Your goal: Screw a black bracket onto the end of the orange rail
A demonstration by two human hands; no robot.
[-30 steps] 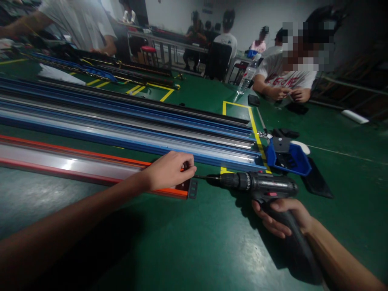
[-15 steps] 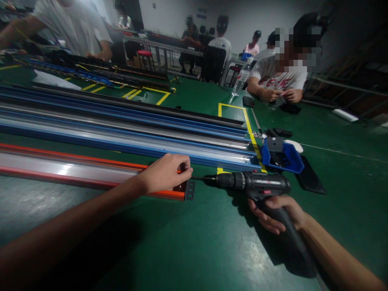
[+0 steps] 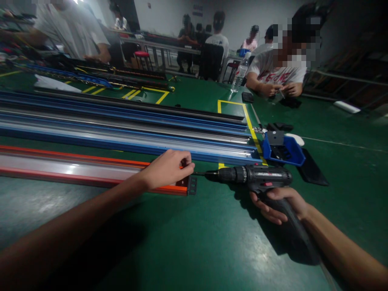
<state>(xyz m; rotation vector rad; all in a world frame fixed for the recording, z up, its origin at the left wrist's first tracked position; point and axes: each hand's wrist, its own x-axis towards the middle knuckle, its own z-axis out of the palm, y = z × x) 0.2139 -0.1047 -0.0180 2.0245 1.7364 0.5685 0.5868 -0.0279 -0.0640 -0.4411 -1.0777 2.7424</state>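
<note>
My right hand is wrapped around the handle of a black cordless drill, which lies sideways with its bit pointing left. The long thin bit reaches to the fingertips of my left hand. That hand is closed in a pinch over the end of an orange-edged metal rail; whatever the fingers hold is hidden. A black slotted end cap sits at the rail's right end, just below the fingers.
Several blue and black rails lie parallel behind the orange one. Right of them stand a blue parts bin and a dark flat phone-like slab. A water bottle stands farther back, near a seated co-worker.
The view has shifted slightly, so the drill and right hand appear a little higher. Both hands keep their grips, and the bit still meets my left fingertips.
</note>
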